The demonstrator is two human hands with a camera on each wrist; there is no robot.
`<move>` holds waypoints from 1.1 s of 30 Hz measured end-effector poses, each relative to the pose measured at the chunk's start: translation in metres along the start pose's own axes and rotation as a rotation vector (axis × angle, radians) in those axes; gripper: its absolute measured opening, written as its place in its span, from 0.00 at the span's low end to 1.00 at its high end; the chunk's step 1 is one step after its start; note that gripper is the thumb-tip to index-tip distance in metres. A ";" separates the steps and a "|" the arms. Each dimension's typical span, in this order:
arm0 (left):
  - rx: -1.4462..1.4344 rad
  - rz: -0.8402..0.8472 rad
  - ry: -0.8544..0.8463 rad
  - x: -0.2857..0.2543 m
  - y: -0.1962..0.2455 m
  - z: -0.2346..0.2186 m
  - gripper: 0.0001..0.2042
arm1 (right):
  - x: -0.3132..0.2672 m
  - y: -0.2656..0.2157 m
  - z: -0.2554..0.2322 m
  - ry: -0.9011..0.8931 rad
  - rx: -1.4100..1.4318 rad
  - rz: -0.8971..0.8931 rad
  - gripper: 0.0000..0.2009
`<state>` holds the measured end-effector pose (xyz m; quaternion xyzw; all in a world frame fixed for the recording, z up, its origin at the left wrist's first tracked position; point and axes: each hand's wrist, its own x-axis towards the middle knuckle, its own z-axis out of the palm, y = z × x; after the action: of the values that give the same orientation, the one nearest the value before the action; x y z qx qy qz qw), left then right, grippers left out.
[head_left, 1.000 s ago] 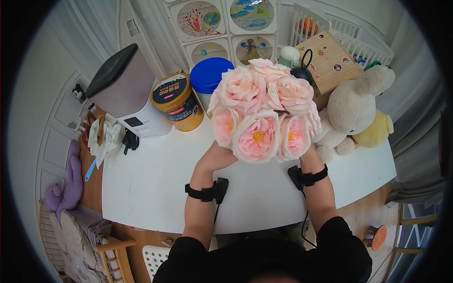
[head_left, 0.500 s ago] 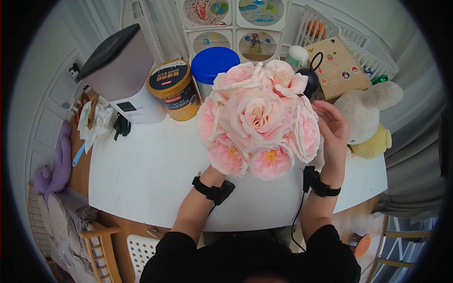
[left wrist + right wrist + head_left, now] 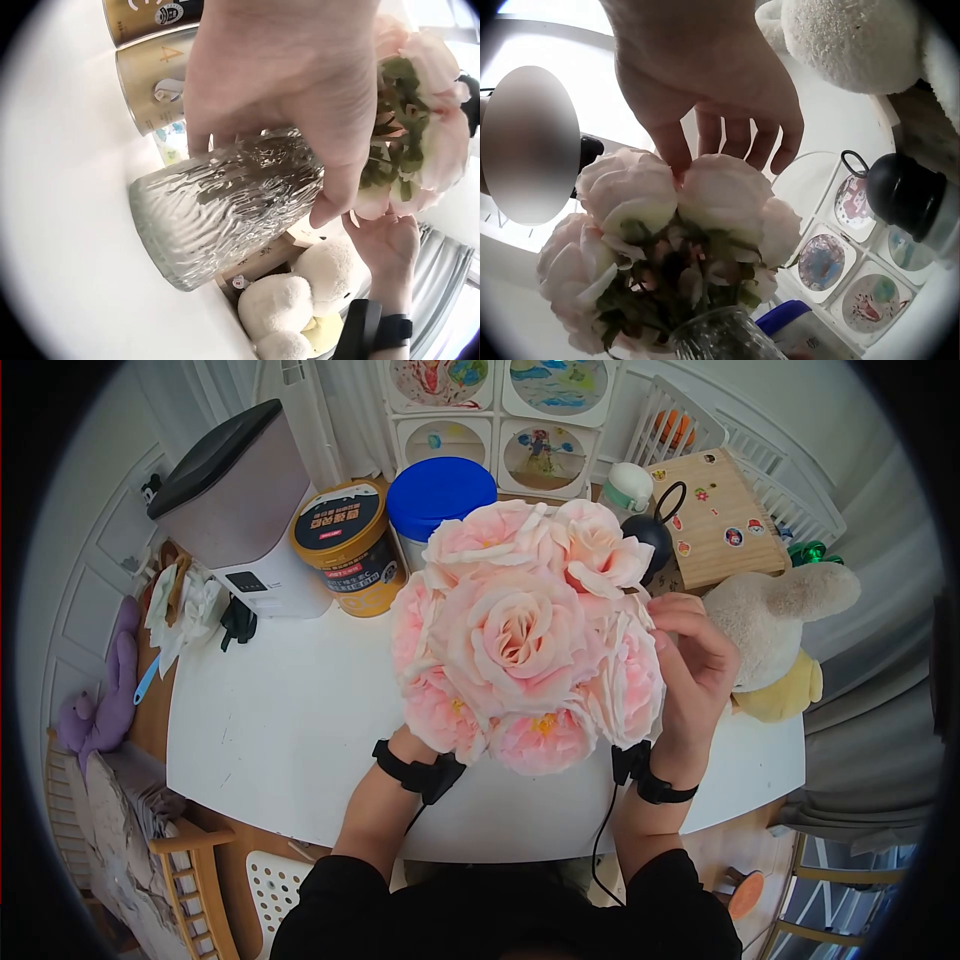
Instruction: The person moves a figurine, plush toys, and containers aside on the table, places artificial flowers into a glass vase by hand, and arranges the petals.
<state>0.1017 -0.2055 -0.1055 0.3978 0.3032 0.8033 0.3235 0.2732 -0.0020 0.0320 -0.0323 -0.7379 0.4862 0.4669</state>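
Note:
A bunch of pale pink roses (image 3: 520,635) stands in a ribbed clear glass vase (image 3: 225,210). My left hand (image 3: 285,75) grips the vase around its upper part, thumb on one side and fingers on the other; the blooms hide this hand in the head view. At the right side of the bunch is my right hand (image 3: 700,665), its fingers loosely bent and the fingertips touching the outer petals. In the right wrist view its thumb lies between two blooms. Green leaves (image 3: 397,127) show between the flowers and the glass rim.
Behind the flowers stand a gold-and-black tub (image 3: 350,550), a blue-lidded container (image 3: 440,495) and a tall dark-lidded bin (image 3: 240,520). A plush toy (image 3: 765,625), a black-topped bottle (image 3: 655,545) and a wooden box (image 3: 720,510) are at the right of the white table (image 3: 270,720).
My right hand has come out from beneath the blooms to their right side, and its fingers have bent closer to the petals. The bunch has turned, with one large rose now facing up.

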 end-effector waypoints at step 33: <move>-0.342 -0.125 0.135 0.026 0.012 0.028 0.29 | -0.008 -0.059 0.023 -0.078 -0.517 -0.190 0.12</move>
<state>0.1097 -0.1865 -0.0715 0.2627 0.2072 0.8462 0.4147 0.2853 -0.0529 0.0685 -0.0623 -0.8546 0.2369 0.4579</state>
